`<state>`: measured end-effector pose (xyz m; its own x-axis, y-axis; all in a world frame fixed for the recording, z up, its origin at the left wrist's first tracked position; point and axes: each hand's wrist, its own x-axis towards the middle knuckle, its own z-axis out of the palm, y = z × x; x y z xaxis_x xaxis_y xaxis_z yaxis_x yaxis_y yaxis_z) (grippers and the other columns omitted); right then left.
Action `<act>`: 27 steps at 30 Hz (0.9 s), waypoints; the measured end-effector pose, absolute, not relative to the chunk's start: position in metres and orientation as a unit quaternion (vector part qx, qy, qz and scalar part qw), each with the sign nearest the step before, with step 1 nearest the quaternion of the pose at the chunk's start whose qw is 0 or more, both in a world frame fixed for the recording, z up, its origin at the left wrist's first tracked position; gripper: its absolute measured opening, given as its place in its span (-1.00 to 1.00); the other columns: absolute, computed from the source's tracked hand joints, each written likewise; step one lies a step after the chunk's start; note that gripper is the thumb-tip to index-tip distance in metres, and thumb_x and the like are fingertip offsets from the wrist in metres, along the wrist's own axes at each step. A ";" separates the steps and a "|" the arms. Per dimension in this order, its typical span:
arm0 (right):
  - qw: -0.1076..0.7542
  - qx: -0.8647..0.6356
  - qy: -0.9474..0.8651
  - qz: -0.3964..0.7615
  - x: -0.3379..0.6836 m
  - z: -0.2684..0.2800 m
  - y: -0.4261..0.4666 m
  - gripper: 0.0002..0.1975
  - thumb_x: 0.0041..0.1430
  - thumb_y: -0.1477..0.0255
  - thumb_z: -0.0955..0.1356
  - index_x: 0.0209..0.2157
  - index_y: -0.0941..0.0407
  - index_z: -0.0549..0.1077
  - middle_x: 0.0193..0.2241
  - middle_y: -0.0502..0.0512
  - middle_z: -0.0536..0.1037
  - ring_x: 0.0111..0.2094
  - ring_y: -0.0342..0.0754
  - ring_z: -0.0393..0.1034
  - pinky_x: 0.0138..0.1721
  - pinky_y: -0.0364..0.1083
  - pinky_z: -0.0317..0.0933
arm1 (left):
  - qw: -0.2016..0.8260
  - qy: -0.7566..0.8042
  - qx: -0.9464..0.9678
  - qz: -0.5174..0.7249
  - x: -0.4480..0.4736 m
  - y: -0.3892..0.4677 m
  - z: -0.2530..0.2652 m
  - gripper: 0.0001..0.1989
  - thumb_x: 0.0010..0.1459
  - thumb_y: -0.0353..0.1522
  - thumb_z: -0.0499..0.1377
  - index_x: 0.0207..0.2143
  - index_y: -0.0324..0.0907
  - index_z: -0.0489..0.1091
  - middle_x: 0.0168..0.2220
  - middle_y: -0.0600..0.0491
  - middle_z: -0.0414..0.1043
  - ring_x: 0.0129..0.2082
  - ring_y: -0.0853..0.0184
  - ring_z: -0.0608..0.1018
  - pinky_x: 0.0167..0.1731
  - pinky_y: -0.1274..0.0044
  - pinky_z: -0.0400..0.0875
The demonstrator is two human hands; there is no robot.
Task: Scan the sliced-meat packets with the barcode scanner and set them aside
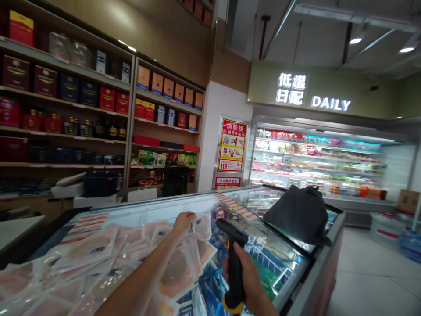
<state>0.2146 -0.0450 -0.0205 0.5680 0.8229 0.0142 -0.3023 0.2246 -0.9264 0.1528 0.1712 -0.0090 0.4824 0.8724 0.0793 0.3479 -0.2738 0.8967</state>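
Note:
My right hand [250,276] is wrapped around the grip of a black and yellow barcode scanner [235,267], whose head tilts up and to the left. Stretched out over the freezer, my left hand [184,221] pinches the edge of a clear plastic packet [202,225] with a small label on it. Beneath that arm lies a heap of flat, vacuum-packed food packets [88,250], pale pink inside clear film. Another such packet [179,272] lies near the scanner, beside blue bags [213,285] in the freezer.
The chest freezer's glass lid [279,259] reflects lit signs. A dark cloth bag [297,215] rests on its right part. Behind stand shelves of boxed bottles [79,90] and a lit refrigerated display [315,162]. Large water bottles [410,243] sit on the floor at right.

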 end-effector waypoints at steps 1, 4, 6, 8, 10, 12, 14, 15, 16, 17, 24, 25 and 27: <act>0.734 -0.498 -0.269 0.377 0.217 -0.018 -0.044 -0.60 -0.14 0.08 0.26 -0.59 0.19 0.28 -0.75 -0.02 0.35 -0.76 -0.23 0.18 -0.73 -0.24 0.00 | 0.450 0.408 0.737 0.295 0.159 0.175 -0.012 -0.71 0.06 -0.30 0.02 -0.16 -0.23 0.25 -0.17 0.01 0.31 -0.28 0.34 0.42 -0.32 0.40 0.35; 0.727 -0.511 -0.273 0.369 0.222 -0.015 -0.039 -0.62 -0.14 0.09 0.26 -0.52 0.17 0.28 -0.77 -0.05 0.34 -0.77 -0.23 0.18 -0.74 -0.25 -0.02 | 0.477 0.395 0.732 0.285 0.173 0.184 -0.022 -0.71 0.06 -0.30 0.02 -0.16 -0.23 0.24 -0.18 0.00 0.31 -0.28 0.35 0.42 -0.32 0.40 0.35; 0.720 -0.517 -0.276 0.371 0.225 -0.017 -0.034 -0.61 -0.15 0.09 0.26 -0.47 0.16 0.27 -0.78 -0.07 0.33 -0.78 -0.24 0.16 -0.74 -0.25 -0.03 | 0.489 0.386 0.730 0.279 0.180 0.190 -0.028 -0.71 0.06 -0.30 0.02 -0.16 -0.23 0.24 -0.17 0.00 0.31 -0.28 0.34 0.42 -0.32 0.40 0.35; 0.714 -0.527 -0.275 0.371 0.229 -0.024 -0.031 -0.60 -0.16 0.09 0.27 -0.45 0.17 0.27 -0.79 -0.08 0.31 -0.79 -0.24 0.14 -0.76 -0.25 -0.05 | 0.498 0.381 0.730 0.272 0.186 0.195 -0.032 -0.71 0.06 -0.30 0.03 -0.16 -0.23 0.24 -0.17 0.01 0.31 -0.27 0.34 0.42 -0.32 0.40 0.34; 0.715 -0.534 -0.265 0.365 0.232 -0.033 -0.029 -0.58 -0.17 0.07 0.27 -0.45 0.17 0.27 -0.81 -0.10 0.29 -0.80 -0.23 0.13 -0.77 -0.25 -0.06 | 0.503 0.380 0.730 0.265 0.190 0.198 -0.035 -0.71 0.06 -0.30 0.03 -0.16 -0.23 0.24 -0.17 0.00 0.31 -0.27 0.33 0.41 -0.31 0.40 0.34; 0.721 -0.535 -0.250 0.364 0.235 -0.039 -0.029 -0.57 -0.17 0.06 0.26 -0.46 0.17 0.27 -0.81 -0.10 0.27 -0.80 -0.22 0.14 -0.77 -0.24 -0.06 | 0.507 0.378 0.731 0.257 0.192 0.198 -0.037 -0.71 0.06 -0.30 0.03 -0.16 -0.23 0.24 -0.17 0.00 0.31 -0.26 0.33 0.41 -0.31 0.39 0.34; 0.727 -0.531 -0.238 0.363 0.236 -0.042 -0.029 -0.58 -0.18 0.06 0.26 -0.48 0.17 0.28 -0.81 -0.10 0.27 -0.80 -0.23 0.14 -0.77 -0.24 -0.06 | 0.512 0.375 0.731 0.250 0.194 0.194 -0.036 -0.71 0.06 -0.30 0.02 -0.16 -0.23 0.24 -0.17 0.00 0.31 -0.26 0.34 0.41 -0.30 0.39 0.34; 0.731 -0.529 -0.233 0.363 0.236 -0.042 -0.029 -0.58 -0.18 0.07 0.27 -0.47 0.17 0.29 -0.81 -0.10 0.27 -0.80 -0.23 0.14 -0.77 -0.24 -0.06 | 0.516 0.372 0.731 0.248 0.196 0.191 -0.035 -0.71 0.06 -0.30 0.02 -0.16 -0.23 0.24 -0.17 0.00 0.31 -0.26 0.34 0.41 -0.30 0.39 0.34; 0.734 -0.527 -0.228 0.362 0.235 -0.040 -0.029 -0.59 -0.18 0.08 0.27 -0.46 0.17 0.29 -0.80 -0.10 0.28 -0.79 -0.23 0.14 -0.76 -0.24 -0.05 | 0.520 0.368 0.730 0.246 0.197 0.189 -0.033 -0.71 0.06 -0.31 0.02 -0.16 -0.23 0.24 -0.16 0.00 0.30 -0.26 0.34 0.41 -0.30 0.39 0.34; 0.738 -0.525 -0.223 0.359 0.235 -0.038 -0.028 -0.60 -0.17 0.09 0.28 -0.45 0.16 0.30 -0.79 -0.11 0.29 -0.79 -0.23 0.14 -0.76 -0.23 -0.04 | 0.525 0.366 0.728 0.246 0.198 0.186 -0.031 -0.71 0.06 -0.31 0.02 -0.15 -0.23 0.24 -0.16 0.00 0.30 -0.26 0.34 0.41 -0.30 0.38 0.34; 0.756 -0.552 -0.223 0.274 0.244 -0.018 -0.003 -0.64 -0.15 0.11 0.27 -0.59 0.17 0.33 -0.74 -0.04 0.34 -0.69 -0.20 0.20 -0.67 -0.20 0.02 | 0.574 0.328 0.692 0.291 0.185 0.144 0.000 -0.68 0.06 -0.23 -0.02 -0.19 -0.23 0.26 -0.20 0.00 0.34 -0.29 0.35 0.43 -0.31 0.41 0.33; 0.760 -0.557 -0.234 0.239 0.245 -0.015 0.002 -0.65 -0.15 0.13 0.27 -0.56 0.17 0.34 -0.70 -0.03 0.38 -0.64 -0.18 0.23 -0.62 -0.19 0.06 | 0.586 0.319 0.685 0.293 0.178 0.130 0.003 -0.61 0.05 -0.15 -0.05 -0.23 -0.26 0.30 -0.25 -0.02 0.38 -0.32 0.34 0.44 -0.32 0.46 0.33; 0.761 -0.566 -0.273 0.163 0.241 -0.012 0.012 -0.69 -0.16 0.17 0.29 -0.47 0.14 0.37 -0.57 -0.01 0.43 -0.50 -0.14 0.28 -0.47 -0.17 0.12 | 0.614 0.296 0.670 0.294 0.164 0.100 0.006 -0.46 0.03 -0.04 -0.16 -0.26 -0.30 0.31 -0.34 -0.05 0.42 -0.37 0.34 0.47 -0.36 0.51 0.33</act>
<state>0.2410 0.0123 -0.0116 0.7970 0.5580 0.2310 0.0608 0.3064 -0.9499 0.1639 0.0999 0.0061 0.6528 0.7569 0.0308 0.0355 -0.0712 0.9968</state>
